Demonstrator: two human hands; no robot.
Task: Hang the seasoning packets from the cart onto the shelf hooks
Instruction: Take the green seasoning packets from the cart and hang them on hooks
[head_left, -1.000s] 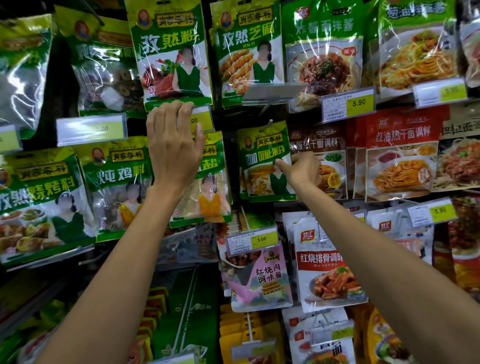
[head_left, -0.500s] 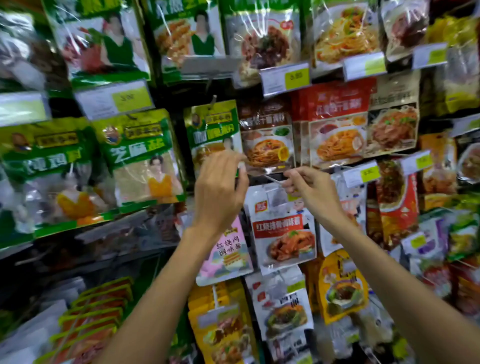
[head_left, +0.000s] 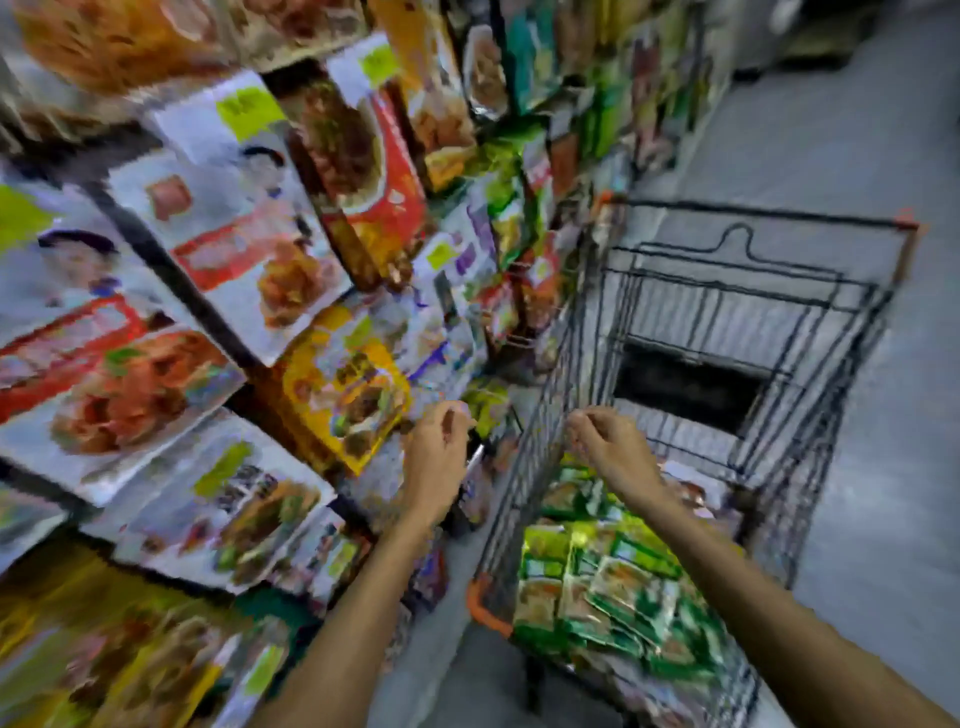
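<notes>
lowered from the shelf since the earlier frame, the right hand (head_left: 608, 449) now hovers above the green seasoning packets (head_left: 597, 582), which lie piled in the wire cart (head_left: 540, 415). left hand (head_left: 436, 457) is just outside the cart wall, beside hanging sauce packets (head_left: 249, 223). both hands: fingers loosely curled, nothing held. grey floor (head_left: 857, 130) lies to the right.

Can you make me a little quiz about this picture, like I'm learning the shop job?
1. True or false: the green seasoning packets lie inside the wire cart.
2. In the picture, the shelf of hanging packets is on which side of the cart? A left, B right, C behind it.
3. Fill in: of the left hand and the right hand, the ____ one hovers over the cart.
Key: 1 true; 2 A; 3 right.
</notes>
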